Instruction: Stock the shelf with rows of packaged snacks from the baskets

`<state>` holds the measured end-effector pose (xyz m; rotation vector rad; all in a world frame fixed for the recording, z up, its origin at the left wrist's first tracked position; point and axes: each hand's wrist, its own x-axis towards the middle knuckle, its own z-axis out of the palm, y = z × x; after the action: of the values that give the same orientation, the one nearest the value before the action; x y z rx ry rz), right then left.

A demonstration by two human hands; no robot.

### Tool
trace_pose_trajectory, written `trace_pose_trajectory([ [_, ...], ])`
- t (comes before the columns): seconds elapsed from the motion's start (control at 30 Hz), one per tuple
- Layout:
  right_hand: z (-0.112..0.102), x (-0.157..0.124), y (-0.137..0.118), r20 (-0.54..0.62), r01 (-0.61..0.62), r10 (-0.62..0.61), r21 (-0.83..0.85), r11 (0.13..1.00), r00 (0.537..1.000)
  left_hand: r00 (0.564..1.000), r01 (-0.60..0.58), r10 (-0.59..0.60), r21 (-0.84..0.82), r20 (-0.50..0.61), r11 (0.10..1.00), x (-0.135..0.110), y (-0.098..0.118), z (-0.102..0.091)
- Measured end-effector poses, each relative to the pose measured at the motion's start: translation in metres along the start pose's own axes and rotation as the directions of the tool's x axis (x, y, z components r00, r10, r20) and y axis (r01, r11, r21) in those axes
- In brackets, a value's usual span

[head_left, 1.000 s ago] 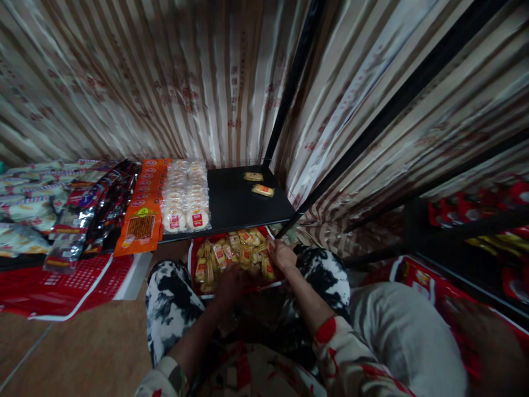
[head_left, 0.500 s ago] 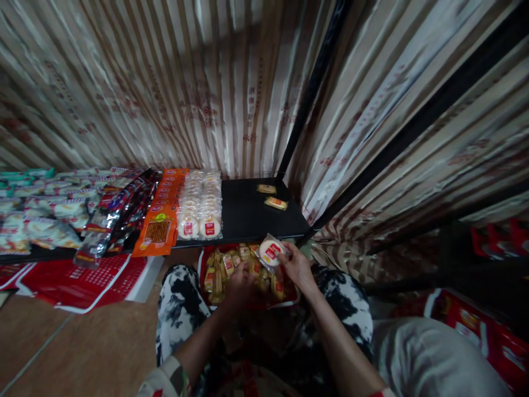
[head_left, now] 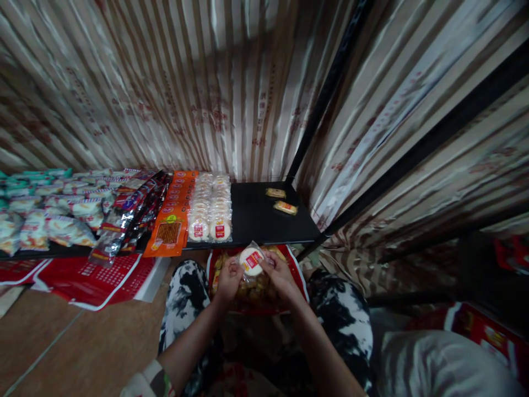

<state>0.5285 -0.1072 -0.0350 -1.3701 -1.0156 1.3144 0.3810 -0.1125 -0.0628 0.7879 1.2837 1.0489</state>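
A round white cracker in a clear wrapper with a red label (head_left: pixel 251 261) is held between both hands. My left hand (head_left: pixel 230 278) pinches the wrapper's left edge, and my right hand (head_left: pixel 281 274) grips its right side. Beneath them, between my knees, a red bag (head_left: pixel 301 281) holds many small gold-wrapped snacks (head_left: pixel 258 295), partly hidden by my hands. Two similar gold-wrapped snacks (head_left: pixel 285 207) lie at the right end of the black shelf (head_left: pixel 256 215).
Along the shelf stand rows of wrapped round crackers (head_left: pixel 210 207), orange snack packets (head_left: pixel 171 220), dark shiny packets (head_left: pixel 132 209) and white snack bags (head_left: pixel 68 223). A black post (head_left: pixel 322 94) rises behind the shelf. A red bag (head_left: pixel 111 281) lies on the floor at left.
My left hand has left the gold-wrapped snacks and taken hold of the cracker's wrapper. The right hand has brought the cracker lower and to the left. The view has shifted slightly.
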Motion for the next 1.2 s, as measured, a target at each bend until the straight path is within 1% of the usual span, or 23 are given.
trace_pose_trajectory([
  [0.1, 0.004, -0.004, 0.008, 0.02, -0.073, 0.072, 0.034, 0.997, 0.997, 0.998, -0.062, 0.062, 0.027, 0.004, 0.998, 0.002, 0.005, -0.006],
  [0.17, 0.004, -0.005, 0.015, 0.059, -0.104, 0.102, 0.033, 0.994, 0.993, 0.996, -0.087, 0.085, 0.108, 0.018, 0.99, 0.005, 0.009, -0.011],
  [0.2, 0.004, -0.006, 0.018, 0.067, -0.1, 0.099, 0.012, 0.995, 0.993, 0.995, -0.098, 0.095, 0.168, 0.027, 0.981, 0.006, 0.011, -0.013],
  [0.27, 0.003, -0.008, 0.021, 0.01, -0.04, 0.041, -0.086, 0.996, 0.999, 0.991, -0.132, 0.119, 0.31, 0.058, 0.942, 0.008, 0.017, -0.017],
  [0.3, 0.002, -0.009, 0.02, -0.048, 0.011, -0.019, -0.17, 0.985, 0.999, 0.987, -0.161, 0.139, 0.382, 0.085, 0.91, 0.008, 0.021, -0.019],
  [0.33, 0.002, -0.01, 0.017, -0.104, 0.065, -0.096, -0.266, 0.962, 0.99, 0.979, -0.202, 0.163, 0.451, 0.124, 0.87, 0.008, 0.025, -0.021],
  [0.37, 0.001, -0.011, 0.014, -0.134, 0.116, -0.175, -0.36, 0.926, 0.976, 0.966, -0.253, 0.187, 0.511, 0.178, 0.821, 0.009, 0.029, -0.022],
  [0.4, 0.001, -0.012, 0.009, -0.125, 0.16, -0.235, -0.435, 0.886, 0.964, 0.949, -0.309, 0.208, 0.56, 0.238, 0.769, 0.008, 0.034, -0.023],
  [0.43, 0.001, -0.013, 0.005, -0.086, 0.194, -0.267, -0.484, 0.853, 0.96, 0.928, -0.363, 0.222, 0.595, 0.3, 0.717, 0.008, 0.038, -0.024],
  [0.5, 0.002, -0.015, -0.004, 0.022, 0.238, -0.265, -0.518, 0.822, 0.964, 0.888, -0.447, 0.225, 0.633, 0.402, 0.633, 0.007, 0.048, -0.026],
  [0.57, 0.006, -0.016, -0.009, 0.111, 0.263, -0.242, -0.532, 0.805, 0.964, 0.862, -0.489, 0.211, 0.647, 0.46, 0.586, 0.007, 0.056, -0.028],
  [0.6, 0.008, -0.016, -0.011, 0.13, 0.269, -0.237, -0.542, 0.796, 0.963, 0.854, -0.501, 0.206, 0.649, 0.478, 0.572, 0.007, 0.06, -0.03],
  [0.67, 0.013, -0.016, -0.014, 0.132, 0.256, -0.22, -0.556, 0.791, 0.966, 0.846, -0.514, 0.204, 0.651, 0.493, 0.559, 0.007, 0.066, -0.034],
  [0.73, 0.019, -0.015, -0.016, 0.105, 0.209, -0.181, -0.521, 0.828, 0.978, 0.852, -0.514, 0.248, 0.646, 0.462, 0.564, 0.007, 0.068, -0.039],
  [0.77, 0.022, -0.014, -0.018, 0.085, 0.177, -0.156, -0.478, 0.861, 0.984, 0.859, -0.509, 0.291, 0.643, 0.421, 0.572, 0.008, 0.068, -0.042],
  [0.87, 0.033, -0.008, -0.023, 0.028, 0.073, -0.069, -0.266, 0.961, 0.997, 0.879, -0.455, 0.431, 0.625, 0.203, 0.635, 0.008, 0.063, -0.048],
  [0.93, 0.042, -0.002, -0.025, -0.012, 0.025, -0.027, -0.12, 0.992, 1.0, 0.888, -0.407, 0.453, 0.583, 0.074, 0.703, 0.007, 0.058, -0.05],
  [1.0, 0.053, 0.005, -0.026, -0.055, 0.018, -0.02, -0.038, 0.999, 0.998, 0.903, -0.37, 0.429, 0.52, 0.007, 0.77, 0.004, 0.054, -0.051],
  [1.07, 0.066, 0.015, -0.025, -0.087, 0.043, -0.045, -0.022, 0.999, 0.995, 0.912, -0.354, 0.41, 0.462, -0.023, 0.813, 0.002, 0.053, -0.052],
  [1.13, 0.081, 0.025, -0.023, -0.079, 0.072, -0.075, -0.032, 0.997, 0.994, 0.905, -0.353, 0.421, 0.451, -0.056, 0.82, 0.001, 0.054, -0.055],
  [1.2, 0.097, 0.036, -0.02, -0.048, 0.112, -0.115, -0.051, 0.992, 0.992, 0.876, -0.367, 0.472, 0.5, -0.096, 0.784, 0.004, 0.056, -0.059],
])
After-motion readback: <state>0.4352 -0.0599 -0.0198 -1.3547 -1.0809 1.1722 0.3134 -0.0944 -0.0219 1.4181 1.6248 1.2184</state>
